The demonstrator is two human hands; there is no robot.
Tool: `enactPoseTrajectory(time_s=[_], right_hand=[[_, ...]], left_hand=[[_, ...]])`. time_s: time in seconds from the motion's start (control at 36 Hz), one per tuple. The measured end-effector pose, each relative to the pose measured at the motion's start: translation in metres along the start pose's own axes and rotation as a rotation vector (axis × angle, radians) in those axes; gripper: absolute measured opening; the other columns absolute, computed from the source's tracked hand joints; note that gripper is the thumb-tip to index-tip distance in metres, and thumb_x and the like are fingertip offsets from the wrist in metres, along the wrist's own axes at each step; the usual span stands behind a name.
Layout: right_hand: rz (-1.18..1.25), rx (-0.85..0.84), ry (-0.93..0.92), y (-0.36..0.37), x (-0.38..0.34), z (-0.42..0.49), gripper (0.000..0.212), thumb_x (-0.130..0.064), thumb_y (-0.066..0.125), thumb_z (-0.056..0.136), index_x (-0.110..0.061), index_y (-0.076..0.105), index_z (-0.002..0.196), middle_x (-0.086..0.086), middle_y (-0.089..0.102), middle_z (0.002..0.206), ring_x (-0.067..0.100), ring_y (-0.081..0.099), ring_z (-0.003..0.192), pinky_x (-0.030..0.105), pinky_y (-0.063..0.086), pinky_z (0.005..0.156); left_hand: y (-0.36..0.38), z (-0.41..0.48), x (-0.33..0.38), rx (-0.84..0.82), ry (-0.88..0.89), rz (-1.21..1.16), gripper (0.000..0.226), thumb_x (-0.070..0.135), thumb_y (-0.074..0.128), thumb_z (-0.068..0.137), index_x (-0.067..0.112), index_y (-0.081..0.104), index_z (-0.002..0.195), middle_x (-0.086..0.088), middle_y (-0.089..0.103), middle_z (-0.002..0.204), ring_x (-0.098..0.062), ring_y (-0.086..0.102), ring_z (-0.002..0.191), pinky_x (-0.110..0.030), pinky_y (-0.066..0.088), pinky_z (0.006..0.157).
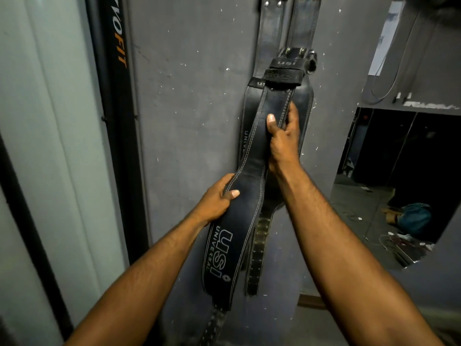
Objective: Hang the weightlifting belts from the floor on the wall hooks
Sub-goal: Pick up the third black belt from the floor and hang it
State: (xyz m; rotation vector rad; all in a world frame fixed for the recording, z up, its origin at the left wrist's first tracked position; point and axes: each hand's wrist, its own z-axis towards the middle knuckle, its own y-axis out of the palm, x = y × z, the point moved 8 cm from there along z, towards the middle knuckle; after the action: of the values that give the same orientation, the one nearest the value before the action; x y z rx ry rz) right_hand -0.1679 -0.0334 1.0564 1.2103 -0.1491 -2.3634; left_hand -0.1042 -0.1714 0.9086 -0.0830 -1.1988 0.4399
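- My left hand (pixel 216 201) grips the left edge of the front belt (pixel 252 156) at about 7 o'clock from frame centre, thumb on the face and fingers curled behind.
- My right hand (pixel 284 137) grips the same belt higher up, at about 1 o'clock from my left hand, thumb on the face and fingers wrapped round the right edge.
- The front belt is black leather with white stitching and "USI UNIVERSAL" lettering. It runs slanted from its buckle (pixel 311 62) at 12 o'clock down towards 6 o'clock, against the grey wall (pixel 187 96).
- A second belt (pixel 247 108) lies flat on the wall directly behind it. A perforated strap (pixel 258 258) hangs at 5 o'clock.
- Two more belts (pixel 270 26) hang higher, at 12 o'clock. Their hooks are out of view.
- Container: a teal bag (pixel 415 217) sits on the floor at 3 o'clock. I cannot tell what is in it.
- A black upright (pixel 117 71) with orange lettering stands at 10 o'clock.
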Motion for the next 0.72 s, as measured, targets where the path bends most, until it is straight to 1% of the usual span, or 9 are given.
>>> enactPoseTrajectory(time_s=[0.11,0.17,0.28,0.36,0.42,0.5,0.58,0.67,0.72], right_hand=[[0.043,0.030,-0.005,-0.006,-0.008,0.002,0.073,-0.020,0.067,0.084,-0.026,0.037,0.150,0.004,0.049,0.150,0.023,0.052,0.135,0.054,0.042,0.112],[0.064,0.041,-0.010,-0.009,-0.014,0.003,0.071,-0.015,0.065,0.086,-0.024,0.036,0.151,0.006,0.049,0.150,0.025,0.053,0.134,0.055,0.043,0.111],[0.075,0.036,-0.014,-0.010,-0.018,0.009,0.077,-0.017,0.068,0.086,-0.024,0.032,0.153,0.009,0.043,0.154,0.027,0.048,0.138,0.057,0.040,0.112],[0.076,0.037,0.000,-0.009,-0.018,0.009,0.073,-0.009,0.064,0.090,-0.020,0.031,0.154,0.011,0.047,0.151,0.027,0.053,0.133,0.055,0.044,0.110],[0.087,0.038,0.012,-0.009,-0.017,0.008,0.072,-0.006,0.062,0.091,-0.019,0.030,0.154,0.011,0.047,0.150,0.027,0.053,0.132,0.054,0.044,0.110],[0.085,0.033,0.031,-0.010,-0.013,0.007,0.074,-0.010,0.065,0.088,-0.022,0.032,0.153,0.010,0.047,0.151,0.028,0.052,0.134,0.056,0.044,0.109],[0.065,0.012,0.046,-0.008,-0.011,0.004,0.073,-0.013,0.065,0.088,-0.023,0.032,0.153,0.008,0.044,0.153,0.027,0.051,0.135,0.055,0.043,0.111],[0.039,-0.019,0.057,-0.003,-0.006,-0.010,0.065,-0.005,0.058,0.097,-0.018,0.029,0.154,0.006,0.045,0.152,0.021,0.054,0.132,0.045,0.043,0.112],[0.020,-0.075,0.061,0.004,0.002,-0.022,0.064,-0.008,0.059,0.096,-0.017,0.031,0.153,0.006,0.047,0.150,0.019,0.054,0.131,0.041,0.043,0.113]], left_hand=[[0.000,-0.009,-0.009,-0.154,-0.100,-0.152,0.046,0.013,0.057,0.099,0.024,0.047,0.142,-0.001,0.065,0.131,-0.016,0.065,0.118,-0.033,0.055,0.097],[0.003,-0.020,-0.022,-0.236,-0.167,-0.148,0.053,0.012,0.060,0.097,0.026,0.043,0.145,0.000,0.062,0.134,-0.015,0.064,0.119,-0.034,0.054,0.099],[-0.004,-0.024,-0.034,-0.026,-0.131,-0.038,0.047,0.010,0.058,0.098,0.023,0.048,0.142,-0.001,0.065,0.130,-0.013,0.066,0.113,-0.039,0.054,0.100],[-0.005,-0.024,-0.030,0.063,-0.085,0.027,0.048,0.014,0.058,0.098,0.026,0.047,0.143,0.002,0.066,0.129,-0.006,0.066,0.108,-0.034,0.054,0.097],[-0.005,-0.027,-0.033,0.037,-0.091,0.027,0.047,0.018,0.058,0.098,0.026,0.047,0.143,0.003,0.065,0.131,-0.005,0.065,0.110,-0.031,0.054,0.095],[-0.003,-0.037,-0.050,-0.094,-0.179,-0.022,0.046,0.028,0.060,0.098,0.026,0.049,0.142,0.003,0.064,0.134,-0.013,0.064,0.118,-0.040,0.051,0.104],[0.002,-0.045,-0.058,-0.189,-0.216,-0.071,0.039,0.025,0.063,0.097,0.020,0.055,0.135,-0.002,0.071,0.123,-0.017,0.069,0.112,-0.041,0.054,0.101],[-0.001,-0.041,-0.038,-0.124,-0.170,-0.184,0.030,0.028,0.056,0.100,0.022,0.059,0.129,-0.001,0.073,0.117,-0.016,0.071,0.106,-0.031,0.058,0.088],[-0.012,-0.025,-0.013,0.011,-0.120,-0.231,0.028,0.034,0.048,0.103,0.023,0.062,0.125,0.002,0.072,0.114,-0.014,0.067,0.103,-0.027,0.054,0.082]])
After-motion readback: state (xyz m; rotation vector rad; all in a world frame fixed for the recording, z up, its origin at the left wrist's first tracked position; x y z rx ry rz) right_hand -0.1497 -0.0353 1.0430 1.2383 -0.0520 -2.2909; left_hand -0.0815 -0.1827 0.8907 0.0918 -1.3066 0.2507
